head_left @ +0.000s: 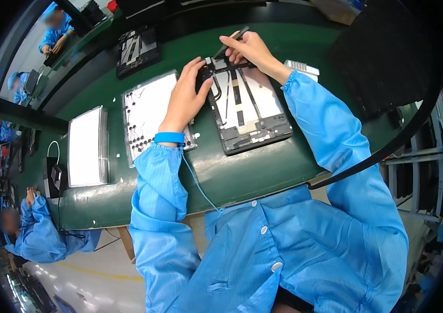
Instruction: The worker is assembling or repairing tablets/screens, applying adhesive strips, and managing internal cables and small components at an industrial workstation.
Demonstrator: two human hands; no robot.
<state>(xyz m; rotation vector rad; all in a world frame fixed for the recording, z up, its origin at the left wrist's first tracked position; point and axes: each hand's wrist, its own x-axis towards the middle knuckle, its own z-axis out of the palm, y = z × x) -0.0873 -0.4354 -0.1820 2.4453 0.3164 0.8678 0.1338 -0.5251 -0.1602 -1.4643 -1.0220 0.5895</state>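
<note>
Your left hand (185, 99) lies flat against the left edge of the opened tablet (247, 112), fingers (193, 70) spread and pressing rather than clenched, pinning it to the green tabletop (242, 172). Your right hand (247, 49) is pinched tight around a thin dark tool (234, 39), its tip down at the top left corner of the tablet, right by the dark module there.

The tablet sits back-open near the middle of the tabletop, just right of the clear parts tray (148, 112) with its rows of small dark pieces. It looks like a thin, stiff slab, light enough to slide if you let go, so that flat palm hold on the frame seems right. The inside looks delicate: black cables and flat ribbons run across the pale panel, and those would likely tear or crease under pressure. Keep your grip on the dark outer frame, off the ribbons and the lower board. A blue wrist strap (169, 137) circles your left wrist.
</note>
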